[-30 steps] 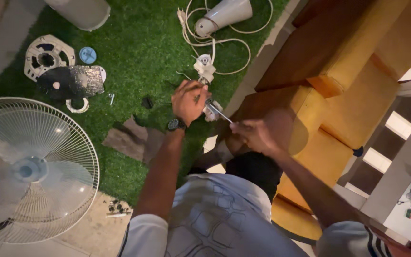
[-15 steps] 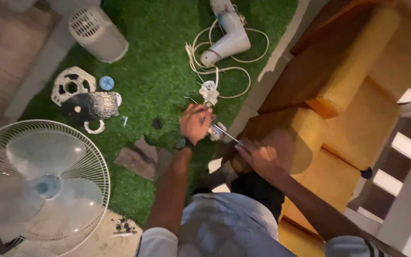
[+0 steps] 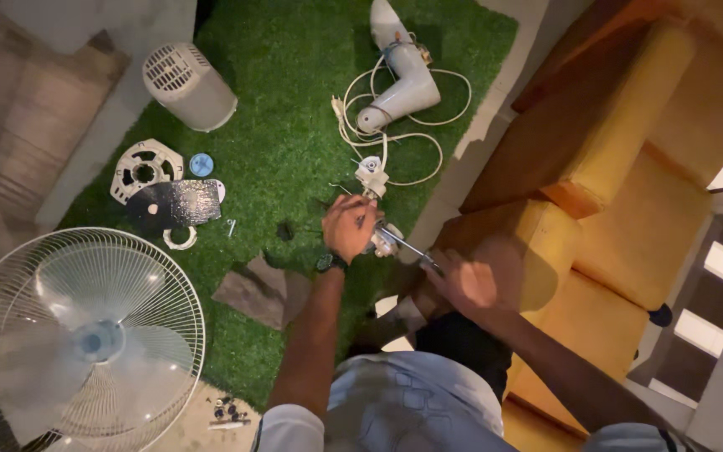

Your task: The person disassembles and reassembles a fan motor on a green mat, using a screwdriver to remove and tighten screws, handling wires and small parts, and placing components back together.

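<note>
My left hand (image 3: 350, 226), with a dark watch on its wrist, grips a small metal fan motor part (image 3: 385, 240) above the green turf. My right hand (image 3: 469, 280) is closed on the handle of a screwdriver (image 3: 416, 250) whose shaft points at that part. White wires run from the part up to a small white switch block (image 3: 371, 175) and a white fan neck housing (image 3: 401, 90) lying on the turf.
A round wire fan guard with blades (image 3: 77, 335) lies at lower left. A white motor cover (image 3: 187, 85), a white perforated plate (image 3: 146, 166), a black panel (image 3: 176, 203) and a brown cloth (image 3: 263, 290) lie on the green turf (image 3: 286, 117). Yellow-brown cushions (image 3: 621, 151) fill the right. Small screws (image 3: 228, 410) sit near my body.
The view has shifted, so the motor cover and fan neck now show more fully. Both hands stay on the motor part and screwdriver in much the same grip.
</note>
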